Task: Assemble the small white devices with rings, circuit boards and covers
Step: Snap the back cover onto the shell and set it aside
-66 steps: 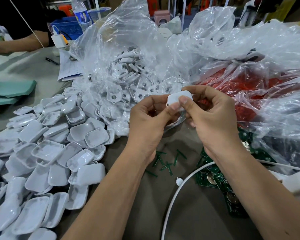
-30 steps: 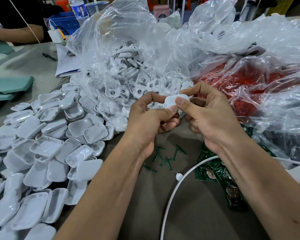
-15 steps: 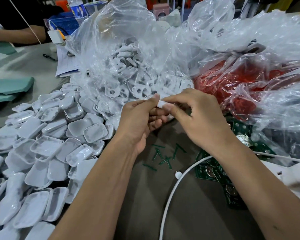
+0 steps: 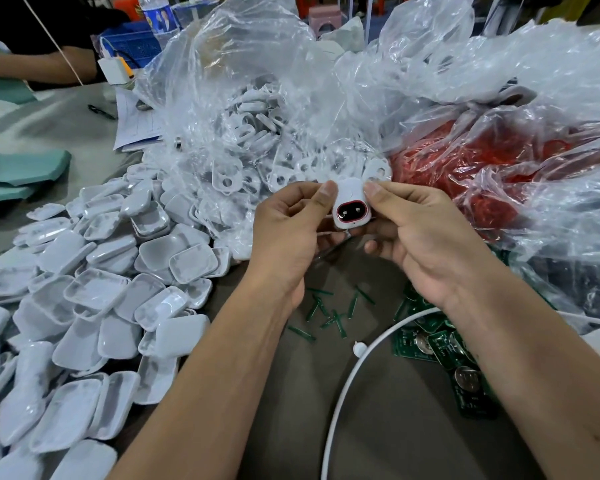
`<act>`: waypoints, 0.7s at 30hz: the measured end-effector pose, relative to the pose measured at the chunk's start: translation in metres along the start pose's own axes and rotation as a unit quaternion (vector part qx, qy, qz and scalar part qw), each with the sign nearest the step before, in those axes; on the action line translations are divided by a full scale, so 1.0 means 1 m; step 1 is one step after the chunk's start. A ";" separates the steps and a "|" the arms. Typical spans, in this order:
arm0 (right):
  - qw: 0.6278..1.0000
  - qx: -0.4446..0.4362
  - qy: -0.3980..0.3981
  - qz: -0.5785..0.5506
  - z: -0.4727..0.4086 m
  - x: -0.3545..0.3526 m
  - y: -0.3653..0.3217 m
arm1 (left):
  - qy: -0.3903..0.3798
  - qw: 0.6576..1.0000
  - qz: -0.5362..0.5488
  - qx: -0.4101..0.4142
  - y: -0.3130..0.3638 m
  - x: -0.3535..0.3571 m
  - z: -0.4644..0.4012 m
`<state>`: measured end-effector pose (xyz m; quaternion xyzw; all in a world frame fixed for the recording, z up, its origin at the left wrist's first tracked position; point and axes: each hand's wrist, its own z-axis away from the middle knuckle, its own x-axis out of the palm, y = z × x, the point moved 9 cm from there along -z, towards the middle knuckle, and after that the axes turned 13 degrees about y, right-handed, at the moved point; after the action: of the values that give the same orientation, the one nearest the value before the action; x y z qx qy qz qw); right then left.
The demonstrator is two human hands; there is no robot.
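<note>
this is a small assembly workshop, a hand-work station for electronic parts. the worktop [image 4: 378, 427] is heaped with loose white plastic covers [image 4: 94, 292] in bulk, with more white parts spilling from a big clear plastic bag [image 4: 257, 109]. another clear bag holds a mass of red rings [image 4: 471, 168]. green circuit boards [image 4: 444, 348] with coin cells lie in a loose pile beside a white cable [image 4: 347, 386]. across the worktop another person's arm [image 4: 39, 69] rests near a blue crate [image 4: 132, 43] and papers [image 4: 136, 123].
</note>
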<state>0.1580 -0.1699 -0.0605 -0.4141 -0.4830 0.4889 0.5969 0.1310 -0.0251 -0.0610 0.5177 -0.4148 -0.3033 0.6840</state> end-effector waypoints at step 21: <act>0.999 0.036 -0.030 -0.028 0.004 0.009 0.003 | 0.016 1.000 0.005 0.001 -0.004 -0.004 -0.003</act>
<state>0.1535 -0.1609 -0.0611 -0.3640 -0.4943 0.5010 0.6100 0.1320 -0.0214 -0.0658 0.5210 -0.4066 -0.2916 0.6915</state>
